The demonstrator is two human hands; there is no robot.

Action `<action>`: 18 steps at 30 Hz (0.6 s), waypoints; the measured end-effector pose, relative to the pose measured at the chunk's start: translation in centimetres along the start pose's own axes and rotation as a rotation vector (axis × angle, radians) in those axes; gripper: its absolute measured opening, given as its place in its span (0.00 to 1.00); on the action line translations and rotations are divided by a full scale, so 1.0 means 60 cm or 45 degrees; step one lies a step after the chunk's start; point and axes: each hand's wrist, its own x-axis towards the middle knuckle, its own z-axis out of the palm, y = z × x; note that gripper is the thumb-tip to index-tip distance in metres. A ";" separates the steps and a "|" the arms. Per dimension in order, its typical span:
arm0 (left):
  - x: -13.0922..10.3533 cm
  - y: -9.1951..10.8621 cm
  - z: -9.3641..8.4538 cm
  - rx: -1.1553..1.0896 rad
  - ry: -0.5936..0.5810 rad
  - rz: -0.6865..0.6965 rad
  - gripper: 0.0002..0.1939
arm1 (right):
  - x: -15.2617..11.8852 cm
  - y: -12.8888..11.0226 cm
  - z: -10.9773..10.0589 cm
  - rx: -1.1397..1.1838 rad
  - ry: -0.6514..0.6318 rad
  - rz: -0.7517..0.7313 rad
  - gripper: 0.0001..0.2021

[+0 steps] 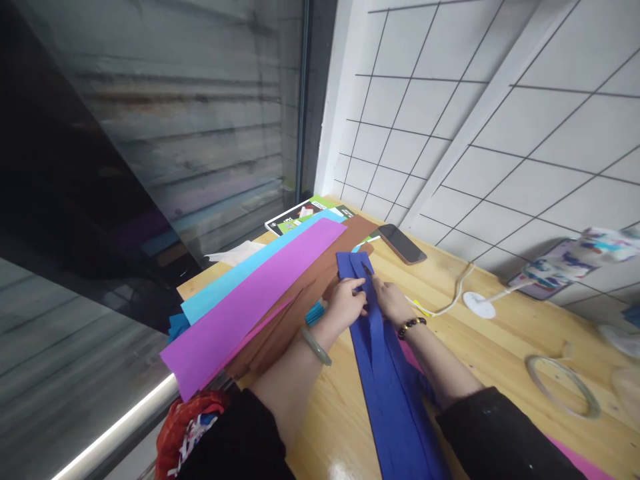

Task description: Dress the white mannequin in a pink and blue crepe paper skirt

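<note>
A long strip of dark blue paper or felt [373,393] runs along the table from in front of me toward the wall, with a narrow slit strip lifting from its middle. My left hand [345,305], a pale green bangle at its wrist, presses on the blue sheet with curled fingers that seem to pinch its edge. At its right, my right hand [393,301], with a beaded bracelet, is closed round a small tool whose dark pointed blade [367,269] lies over the far end of the sheet. Its handle is hidden in my fingers.
Left lie stacked purple [260,300], light blue [240,283] and brown sheets [350,233]. Behind are a booklet [295,217] and a phone [403,243]. Rightward are a white cable [457,293], a stand base [479,305] and a tape ring [563,387]. A window and tiled wall border the table.
</note>
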 end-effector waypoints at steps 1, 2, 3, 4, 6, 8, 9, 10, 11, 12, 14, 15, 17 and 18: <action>0.000 0.001 0.000 -0.004 0.001 -0.004 0.22 | 0.001 0.000 0.000 -0.001 -0.002 0.003 0.15; 0.000 0.002 0.000 -0.007 0.003 -0.008 0.22 | 0.002 -0.001 0.000 -0.002 -0.006 0.004 0.15; 0.000 0.002 0.001 -0.011 0.005 -0.012 0.22 | 0.003 -0.001 0.000 -0.003 -0.010 0.006 0.15; 0.000 0.003 0.001 -0.014 0.006 -0.015 0.22 | 0.004 -0.002 0.000 -0.005 -0.015 0.007 0.15; -0.001 0.003 0.001 -0.019 0.009 -0.018 0.22 | 0.006 -0.003 0.001 -0.008 -0.022 0.007 0.15; -0.001 0.004 0.000 -0.022 0.005 -0.018 0.22 | 0.008 -0.004 0.001 -0.009 -0.021 0.000 0.15; -0.002 0.004 0.000 -0.024 0.003 -0.017 0.21 | 0.008 -0.004 0.001 -0.010 -0.019 -0.005 0.15; -0.002 0.005 0.000 -0.024 0.002 -0.015 0.21 | 0.009 -0.004 0.001 -0.012 -0.016 -0.011 0.15; -0.002 0.005 -0.001 -0.023 0.002 -0.013 0.21 | 0.009 -0.004 0.001 -0.014 -0.013 -0.020 0.15; -0.003 0.004 -0.001 -0.021 0.003 -0.011 0.21 | 0.010 -0.004 0.001 -0.018 -0.008 -0.032 0.15; -0.003 0.004 -0.001 -0.013 0.007 -0.005 0.21 | 0.010 -0.003 -0.001 -0.032 0.007 -0.069 0.15; -0.003 0.003 -0.001 -0.009 0.009 -0.003 0.21 | 0.010 -0.003 -0.002 -0.042 0.019 -0.095 0.15; -0.003 0.003 -0.001 -0.005 0.012 -0.003 0.21 | 0.010 -0.002 -0.003 -0.068 0.064 -0.171 0.15; -0.003 0.003 0.000 -0.005 0.014 -0.006 0.21 | 0.010 -0.002 -0.004 -0.083 0.098 -0.223 0.15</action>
